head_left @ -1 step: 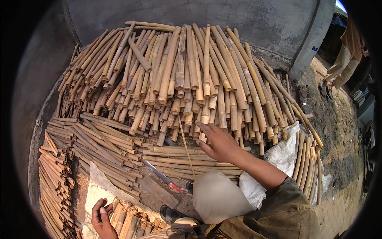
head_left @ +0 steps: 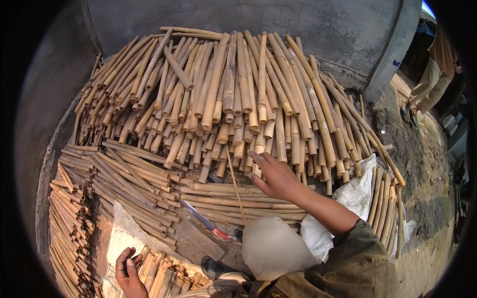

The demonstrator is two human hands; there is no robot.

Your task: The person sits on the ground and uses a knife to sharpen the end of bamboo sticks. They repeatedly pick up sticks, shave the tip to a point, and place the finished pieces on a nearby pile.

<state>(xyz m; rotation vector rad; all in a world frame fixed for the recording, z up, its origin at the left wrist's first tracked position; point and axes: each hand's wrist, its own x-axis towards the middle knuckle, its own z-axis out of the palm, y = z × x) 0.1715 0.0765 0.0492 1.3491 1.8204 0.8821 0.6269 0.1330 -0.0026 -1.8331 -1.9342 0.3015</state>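
My right hand (head_left: 278, 178) reaches forward over the front of a large pile of bamboo poles (head_left: 213, 89). Its thumb and fingers are apart, in front of a pale bamboo pole end (head_left: 257, 171); whether they touch it I cannot tell. My left hand (head_left: 130, 272) is low at the left, fingers loosely bent and thumb apart, with nothing in it. Just beside it lie short, pale cut bamboo pieces (head_left: 166, 273) on a whitish sack (head_left: 121, 226). A knife (head_left: 201, 216) with a red handle rests on the ground between my hands, near my covered knee (head_left: 276, 246).
More bamboo lies in stacks at the left (head_left: 64, 233) and crosswise before me (head_left: 238, 201). A white sack (head_left: 318, 236) and upright poles (head_left: 382, 198) are at the right. A grey wall (head_left: 238, 17) closes the back; another person (head_left: 432, 74) stands far right.
The whole view has shifted very slightly. Both hands keep nearly the same pose, and the bamboo lies as before.
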